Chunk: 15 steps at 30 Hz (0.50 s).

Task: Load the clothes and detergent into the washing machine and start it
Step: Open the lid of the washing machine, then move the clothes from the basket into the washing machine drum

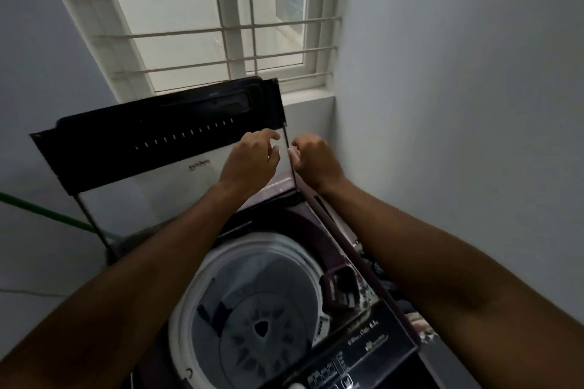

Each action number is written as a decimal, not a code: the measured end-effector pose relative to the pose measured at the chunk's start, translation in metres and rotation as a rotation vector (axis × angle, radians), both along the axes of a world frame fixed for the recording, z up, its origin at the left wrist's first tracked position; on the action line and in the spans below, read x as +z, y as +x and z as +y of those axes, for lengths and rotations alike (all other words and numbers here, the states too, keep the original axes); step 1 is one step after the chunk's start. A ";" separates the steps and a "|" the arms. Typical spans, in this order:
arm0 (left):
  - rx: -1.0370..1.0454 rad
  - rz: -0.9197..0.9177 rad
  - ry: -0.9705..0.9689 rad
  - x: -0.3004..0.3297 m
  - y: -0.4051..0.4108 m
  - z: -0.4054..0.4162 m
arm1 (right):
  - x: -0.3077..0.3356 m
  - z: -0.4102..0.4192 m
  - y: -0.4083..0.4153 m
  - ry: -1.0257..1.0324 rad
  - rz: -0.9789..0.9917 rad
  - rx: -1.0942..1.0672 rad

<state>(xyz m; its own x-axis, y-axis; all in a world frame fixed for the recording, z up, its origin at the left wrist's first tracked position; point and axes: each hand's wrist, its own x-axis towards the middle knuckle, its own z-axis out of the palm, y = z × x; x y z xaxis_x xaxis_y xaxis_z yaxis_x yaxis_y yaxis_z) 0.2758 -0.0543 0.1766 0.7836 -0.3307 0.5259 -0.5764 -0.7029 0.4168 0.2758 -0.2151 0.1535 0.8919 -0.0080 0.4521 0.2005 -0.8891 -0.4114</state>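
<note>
A top-loading washing machine (319,230) stands below me with its glass lid (151,155) raised upright toward the window. Its drum (252,303) is open, and I see no clothes in it, only the grey pulsator at the bottom. My left hand (249,161) is at the lid's right side, fingers loosely curled in front of the glass. My right hand (316,158) grips the lid's right edge, fingers curled round the thin frame. The control panel (347,366) lies at the near edge. A small purple detergent compartment (343,289) sits at the drum's right rim.
A barred window (227,25) is straight ahead behind the lid. White walls close in at left and right; the right wall (458,104) is close to the machine. A green hose (47,211) runs along the left behind the lid.
</note>
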 end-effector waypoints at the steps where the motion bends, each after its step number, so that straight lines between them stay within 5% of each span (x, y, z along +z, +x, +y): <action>1: -0.026 0.012 -0.003 -0.004 -0.006 -0.008 | -0.003 -0.006 -0.010 0.009 0.009 -0.023; 15: -0.380 0.297 0.154 -0.066 -0.083 -0.117 | -0.054 -0.118 -0.131 0.050 0.239 -0.276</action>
